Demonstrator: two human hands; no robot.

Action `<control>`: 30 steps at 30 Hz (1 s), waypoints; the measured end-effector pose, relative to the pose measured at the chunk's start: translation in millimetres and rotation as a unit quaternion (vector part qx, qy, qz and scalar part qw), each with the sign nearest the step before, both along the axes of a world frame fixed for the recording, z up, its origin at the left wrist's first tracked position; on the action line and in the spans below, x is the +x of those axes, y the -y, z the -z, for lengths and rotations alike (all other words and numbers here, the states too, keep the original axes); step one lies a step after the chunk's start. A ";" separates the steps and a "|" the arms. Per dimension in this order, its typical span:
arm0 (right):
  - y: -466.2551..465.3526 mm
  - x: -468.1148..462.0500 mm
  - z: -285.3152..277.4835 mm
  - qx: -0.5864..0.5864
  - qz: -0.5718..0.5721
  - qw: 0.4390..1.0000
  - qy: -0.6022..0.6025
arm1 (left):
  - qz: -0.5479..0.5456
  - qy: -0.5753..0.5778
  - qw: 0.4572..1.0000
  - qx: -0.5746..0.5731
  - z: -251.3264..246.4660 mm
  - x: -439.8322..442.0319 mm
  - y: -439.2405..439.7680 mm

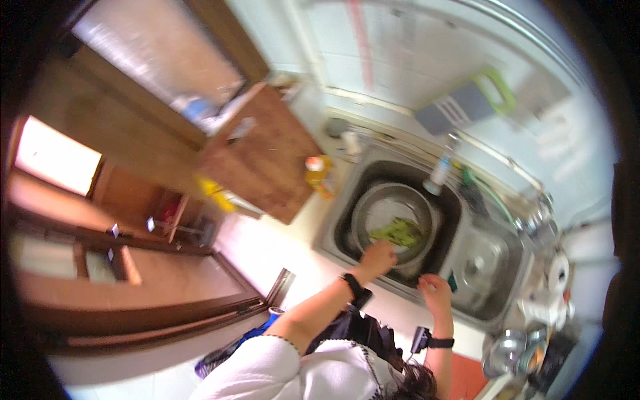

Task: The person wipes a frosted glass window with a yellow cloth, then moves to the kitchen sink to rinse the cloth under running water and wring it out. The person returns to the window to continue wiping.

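A round metal basin (364, 202) stands in the larger bowl of a steel double sink (345, 180), with green leafy vegetables (397, 232) lying in it. At the basin's near rim is my left hand (380, 257), its fingers bent beside the greens; blur hides whether it holds any. My right hand (435, 290) is over the sink's front edge, near the divider between the bowls, with fingers curled; what they hold, if anything, is unclear. Each wrist wears a black band with a small device.
Left of the sink are a wooden board (265, 155) and a yellow bottle (320, 175). The faucet (440, 172) reaches over the larger bowl. A grey-green cutting board (462, 105) is at the wall. Metal bowls (507, 350) and a paper roll (557, 272) are at the right.
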State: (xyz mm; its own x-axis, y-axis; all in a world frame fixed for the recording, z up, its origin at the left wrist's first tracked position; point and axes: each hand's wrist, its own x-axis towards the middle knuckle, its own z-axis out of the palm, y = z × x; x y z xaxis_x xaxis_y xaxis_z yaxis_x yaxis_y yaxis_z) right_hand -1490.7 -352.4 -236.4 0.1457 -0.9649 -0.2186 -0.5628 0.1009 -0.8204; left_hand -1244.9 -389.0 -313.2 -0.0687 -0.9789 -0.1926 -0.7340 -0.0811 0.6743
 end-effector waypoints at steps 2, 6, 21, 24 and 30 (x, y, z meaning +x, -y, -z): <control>3.7 5.5 2.5 -0.042 -0.065 0.995 -0.065 | -0.035 -0.006 0.999 0.033 -9.2 -10.9 -11.2; 15.8 13.3 -1.7 0.054 -0.154 0.980 -0.116 | 0.029 -0.023 0.998 0.048 -33.3 -8.5 -29.2; 35.4 55.6 -27.4 -0.080 -0.294 0.911 -0.278 | -0.014 -0.141 0.985 -0.098 -150.6 92.1 -123.9; 16.9 99.3 -33.4 -0.029 -0.145 0.969 -0.197 | -0.035 -0.172 0.976 -0.126 -174.2 147.2 -163.3; -25.2 244.6 -75.5 0.023 -0.234 0.960 -0.154 | -0.152 -0.189 0.948 -0.204 -199.5 278.7 -255.0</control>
State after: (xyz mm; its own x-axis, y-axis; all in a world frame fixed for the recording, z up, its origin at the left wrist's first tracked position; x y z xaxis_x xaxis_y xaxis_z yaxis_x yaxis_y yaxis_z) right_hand -1246.1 -327.2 -160.8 0.4830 -0.7976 -0.3612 -0.7698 -0.1901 -0.6093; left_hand -966.2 -134.0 -113.7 0.2400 -0.9524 0.1878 -0.4172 0.0735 0.9058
